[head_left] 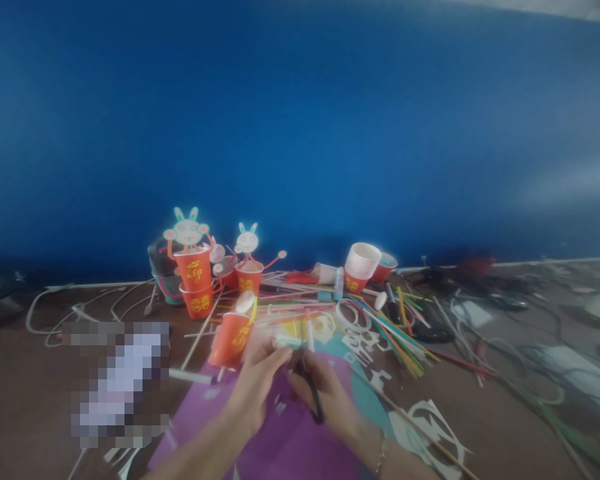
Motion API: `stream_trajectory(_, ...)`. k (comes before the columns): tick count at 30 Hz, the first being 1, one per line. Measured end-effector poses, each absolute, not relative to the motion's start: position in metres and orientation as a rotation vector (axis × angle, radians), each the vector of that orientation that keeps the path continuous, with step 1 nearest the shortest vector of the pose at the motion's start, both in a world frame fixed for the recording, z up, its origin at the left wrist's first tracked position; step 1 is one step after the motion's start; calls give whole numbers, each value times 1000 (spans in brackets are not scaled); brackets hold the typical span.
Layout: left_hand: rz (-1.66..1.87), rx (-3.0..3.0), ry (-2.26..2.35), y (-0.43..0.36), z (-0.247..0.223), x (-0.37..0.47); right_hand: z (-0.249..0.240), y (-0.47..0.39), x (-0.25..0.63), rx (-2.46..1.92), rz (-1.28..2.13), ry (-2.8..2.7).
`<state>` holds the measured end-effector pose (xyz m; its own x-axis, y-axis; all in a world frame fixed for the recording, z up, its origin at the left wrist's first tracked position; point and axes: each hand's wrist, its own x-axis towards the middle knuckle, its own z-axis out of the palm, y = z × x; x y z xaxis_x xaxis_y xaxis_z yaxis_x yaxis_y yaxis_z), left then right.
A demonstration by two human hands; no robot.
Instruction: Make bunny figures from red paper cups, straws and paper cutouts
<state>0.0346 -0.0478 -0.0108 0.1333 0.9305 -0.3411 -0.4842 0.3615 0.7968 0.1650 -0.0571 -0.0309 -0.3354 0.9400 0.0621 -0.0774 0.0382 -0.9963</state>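
My right hand (325, 387) is closed round the dark handles of a pair of scissors (314, 393). The blades point away from me, and image blur hides their exact edge. Between the fingers of my left hand (260, 373) is a small pale green-white piece of paper (287, 342), close beside the blades. Both hands are over purple paper (280, 440) that lies on the table. Just beyond my left hand, a red paper cup (229, 340) leans at a tilt, with a white round piece (245, 302) above its rim.
Red cups with paper rabbit figures (187, 231) stand at the back left. A stack of paper cups (364, 261) is at back right, near coloured sticks (405, 347) and a tape roll (353, 315). Paper scraps (433, 433) and cables (45, 327) lie around. Behind rises a blue wall (300, 133).
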Motion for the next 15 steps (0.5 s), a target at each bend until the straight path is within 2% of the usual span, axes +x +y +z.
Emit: stream_trajectory(15, 1108, 545, 936, -48, -11, 35, -30, -56, 164, -920, 1464, -1405)
